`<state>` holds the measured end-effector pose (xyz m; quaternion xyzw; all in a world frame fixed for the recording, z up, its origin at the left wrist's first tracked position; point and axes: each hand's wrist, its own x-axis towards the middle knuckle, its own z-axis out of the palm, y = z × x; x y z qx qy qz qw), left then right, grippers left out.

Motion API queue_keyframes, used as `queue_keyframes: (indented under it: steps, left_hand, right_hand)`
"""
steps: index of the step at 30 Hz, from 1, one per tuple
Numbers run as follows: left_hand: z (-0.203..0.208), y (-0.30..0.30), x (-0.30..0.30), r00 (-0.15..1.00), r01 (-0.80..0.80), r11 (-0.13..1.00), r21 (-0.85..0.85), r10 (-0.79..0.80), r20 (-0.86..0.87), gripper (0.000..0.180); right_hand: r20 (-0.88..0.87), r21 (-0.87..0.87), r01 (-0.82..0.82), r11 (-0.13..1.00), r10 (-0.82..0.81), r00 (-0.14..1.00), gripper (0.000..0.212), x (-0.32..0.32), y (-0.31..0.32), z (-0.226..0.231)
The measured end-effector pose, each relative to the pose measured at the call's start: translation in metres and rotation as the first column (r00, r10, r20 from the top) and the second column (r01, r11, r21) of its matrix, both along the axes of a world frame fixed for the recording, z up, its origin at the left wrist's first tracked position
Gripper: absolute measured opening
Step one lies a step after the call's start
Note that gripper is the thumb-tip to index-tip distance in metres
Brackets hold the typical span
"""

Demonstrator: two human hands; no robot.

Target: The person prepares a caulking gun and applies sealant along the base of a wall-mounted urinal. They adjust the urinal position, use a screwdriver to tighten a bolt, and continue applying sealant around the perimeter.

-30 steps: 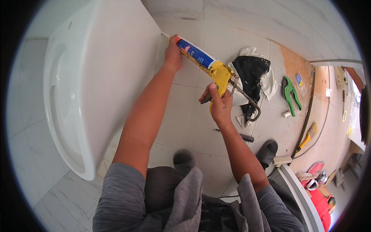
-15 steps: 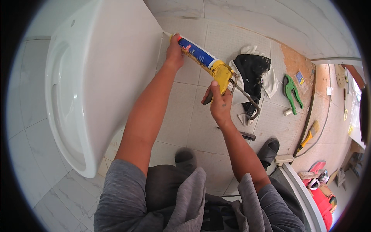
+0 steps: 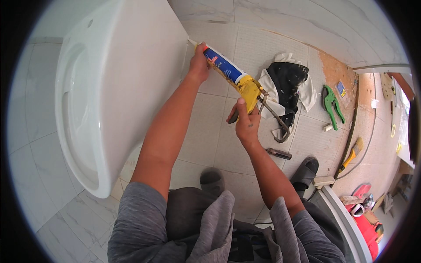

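A yellow caulking gun (image 3: pixel 249 93) loaded with a blue and white sealant tube (image 3: pixel 228 69) slants across the upper middle. Around the tube's front end my left hand (image 3: pixel 199 65) is closed, and the nozzle (image 3: pixel 192 42) meets the far edge of a white ceramic toilet (image 3: pixel 140 57) where it joins the floor. My right hand (image 3: pixel 247 122) grips the gun's handle and trigger, thumb on top. Behind it the bent metal plunger rod (image 3: pixel 280 127) sticks out to the right.
Black and white cloths (image 3: pixel 287 83) lie on the tiled floor (image 3: pixel 206 127). Right of them are green pipe cutters (image 3: pixel 331 105), a small white pipe piece (image 3: pixel 327 127) and a yellow paintbrush (image 3: pixel 351 154). A screwdriver (image 3: pixel 279 153) lies near my right forearm. Marble-patterned wall (image 3: pixel 307 22) bounds the back.
The caulking gun and both hands have shifted slightly down in the picture, the rod end moving a little left. More of the screwdriver shows. Both hands keep their hold.
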<state>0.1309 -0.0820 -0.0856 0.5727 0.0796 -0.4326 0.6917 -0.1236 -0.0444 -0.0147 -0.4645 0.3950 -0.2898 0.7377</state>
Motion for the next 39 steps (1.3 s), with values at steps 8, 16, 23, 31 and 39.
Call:
queue_keyframes:
  steps: [8, 16, 23, 31, 39]
  left_hand:
    - [-0.003, 0.01, 0.004, 0.997, 0.075, 0.997, -0.037, -0.076, -0.031, 0.045]
    - [-0.003, 0.015, -0.002, 0.998, 0.045, 0.991, -0.123, -0.05, -0.037, 0.04]
    - [0.004, 0.017, -0.005, 0.995, -0.001, 0.995, -0.095, -0.009, -0.097, 0.039]
    - [0.007, 0.024, -0.011, 0.998, 0.049, 0.993, -0.11, -0.052, -0.025, 0.054]
    - [-0.001, 0.042, -0.016, 0.987, 0.158, 0.986, 0.056, -0.158, 0.007, 0.053]
  right_hand:
    - [-0.056, -0.026, -0.015, 1.0, 0.013, 0.998, 0.041, -0.004, 0.006, 0.001]
    - [-0.096, -0.06, -0.027, 0.998, 0.021, 0.995, 0.039, -0.005, 0.013, 0.008]
    - [-0.081, -0.033, -0.009, 0.999, 0.006, 0.997, 0.036, -0.005, 0.021, 0.01]
    - [-0.059, -0.018, 0.006, 1.0, -0.007, 0.998, 0.034, -0.007, 0.029, 0.006]
    - [-0.052, -0.025, -0.044, 0.999, 0.043, 0.998, 0.037, -0.031, 0.029, 0.007]
